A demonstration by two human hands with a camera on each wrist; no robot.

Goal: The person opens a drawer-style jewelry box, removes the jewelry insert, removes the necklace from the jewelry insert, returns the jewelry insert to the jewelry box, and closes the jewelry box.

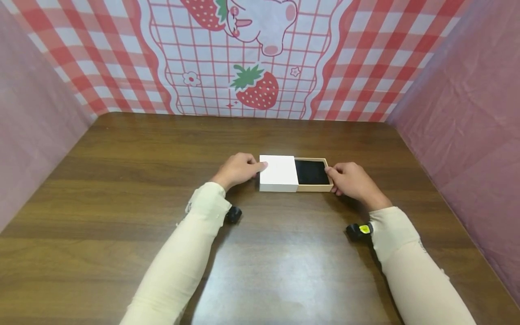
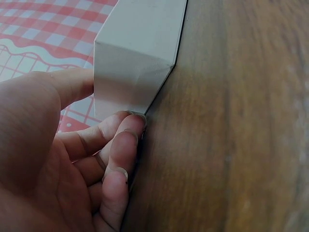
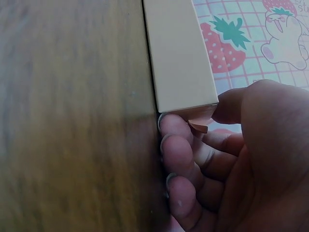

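A white box cover (image 1: 278, 170) lies on the table with a tan inner tray (image 1: 315, 188) drawn partly out of its right end. Black lining or a flat black item (image 1: 310, 172) fills the exposed part of the tray; which one I cannot tell. My left hand (image 1: 239, 169) holds the cover's left end, thumb on top and fingers curled low against the end face (image 2: 125, 82). At the tray's right end, my right hand (image 1: 352, 181) grips with the thumb at the upper edge and fingers curled below. A small brown tab (image 3: 198, 127) sticks out between those fingers.
The box rests on a brown wood-grain table (image 1: 122, 216). Behind it hangs a red-and-white checked cloth (image 1: 357, 67) with strawberries. Pink cloth walls (image 1: 467, 99) stand at both sides. A small black camera (image 1: 233, 215) is strapped at each wrist.
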